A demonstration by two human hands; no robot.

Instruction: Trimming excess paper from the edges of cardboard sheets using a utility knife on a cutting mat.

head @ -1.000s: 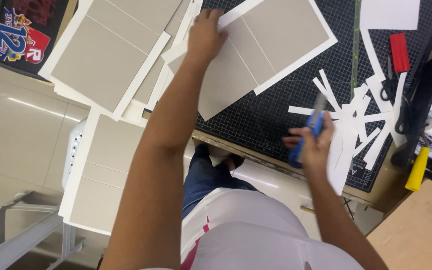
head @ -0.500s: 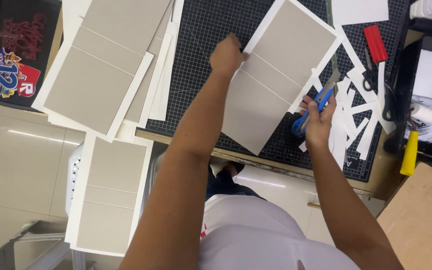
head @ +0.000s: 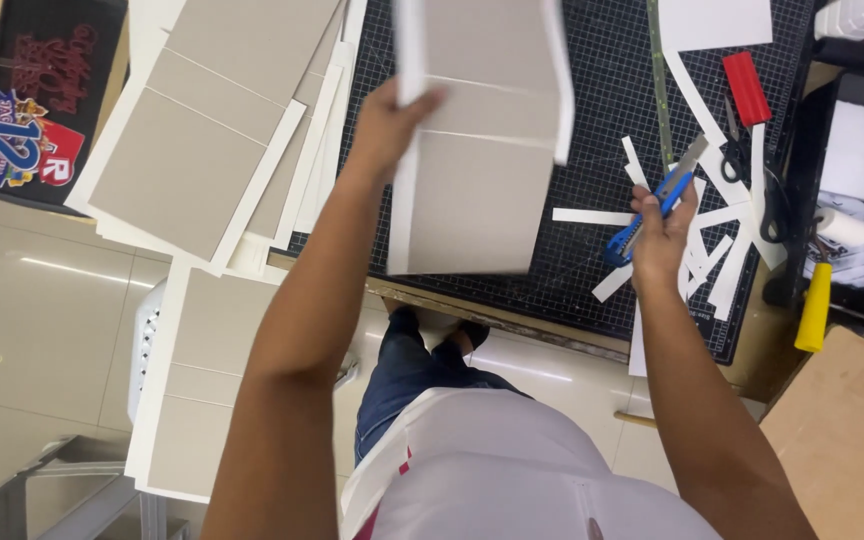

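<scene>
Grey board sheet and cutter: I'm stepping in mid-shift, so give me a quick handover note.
Left hand grips the grey board sheet by its left edge, lifted above the cutting mat.
Right hand holds the blue utility knife over the mat.
Done: white offcut strips litter the mat's right side; more grey sheets are stacked at left.
Left: the held sheet isn't set down.

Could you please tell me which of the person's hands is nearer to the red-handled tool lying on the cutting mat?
Right. The right hand, gripping a blue utility knife, is just below-left of the red-handled tool. The left hand holds a grey board far across the cutting mat.
</scene>
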